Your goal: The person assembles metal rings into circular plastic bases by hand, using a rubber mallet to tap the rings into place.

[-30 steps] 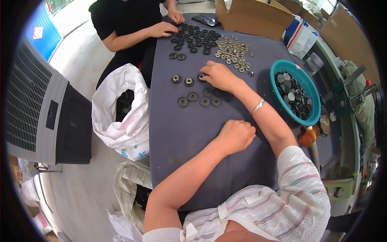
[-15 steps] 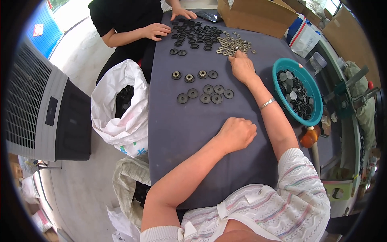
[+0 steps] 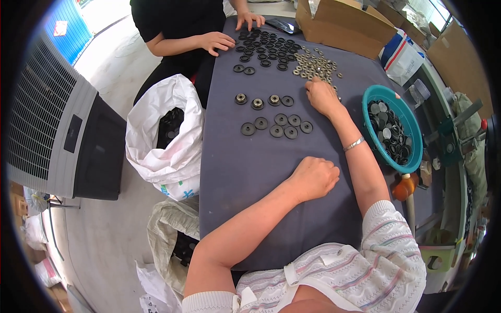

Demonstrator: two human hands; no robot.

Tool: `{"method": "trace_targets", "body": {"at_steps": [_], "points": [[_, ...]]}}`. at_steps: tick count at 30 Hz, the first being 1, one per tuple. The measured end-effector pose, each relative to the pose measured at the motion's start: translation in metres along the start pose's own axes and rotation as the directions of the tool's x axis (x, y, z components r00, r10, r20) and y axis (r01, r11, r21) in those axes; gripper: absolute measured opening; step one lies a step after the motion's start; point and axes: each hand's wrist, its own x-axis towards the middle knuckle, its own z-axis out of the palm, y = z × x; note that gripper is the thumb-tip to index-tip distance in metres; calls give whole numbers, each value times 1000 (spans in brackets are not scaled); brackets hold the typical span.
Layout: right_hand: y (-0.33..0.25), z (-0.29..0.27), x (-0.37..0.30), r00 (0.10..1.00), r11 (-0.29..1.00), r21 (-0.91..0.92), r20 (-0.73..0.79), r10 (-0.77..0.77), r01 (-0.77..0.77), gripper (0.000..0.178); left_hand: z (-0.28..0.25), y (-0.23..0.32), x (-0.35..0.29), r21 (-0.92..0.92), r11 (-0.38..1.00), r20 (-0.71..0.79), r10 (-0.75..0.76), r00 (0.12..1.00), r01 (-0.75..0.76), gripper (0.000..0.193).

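Observation:
My right hand is at the near edge of a pile of small brass-coloured metal rings, its fingers bent down to the cloth; whatever they pinch is hidden. Resting on the table nearer to me, my left hand is curled closed with its fingertips hidden. Left of my right hand stand several black round discs, three of them topped with a metal ring, one such disc among them. An unringed disc lies at that row's right end. Closer to me is a group of flat black discs.
A teal basin of black and translucent discs stands at the right. Across the far left corner, a co-worker's hands rest by many black rings. A cardboard box is at the back; a white sack stands beside the table's left edge.
The whole view has shifted, so the table things sit further right and slightly lower. My right hand has drawn back slightly from the metal rings. My left hand keeps its curl.

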Motion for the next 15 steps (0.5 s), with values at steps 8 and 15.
{"method": "trace_targets", "body": {"at_steps": [8, 15], "points": [[-17, -16, -2, 996, 940, 335, 19, -83, 72, 20, 0, -2, 2, 29, 1000, 20, -10, 1000, 10, 18], [-37, -10, -1, 988, 885, 457, 71, -138, 91, 19, 0, -3, 2, -2, 1000, -10, 4, 1000, -4, 18]]}}
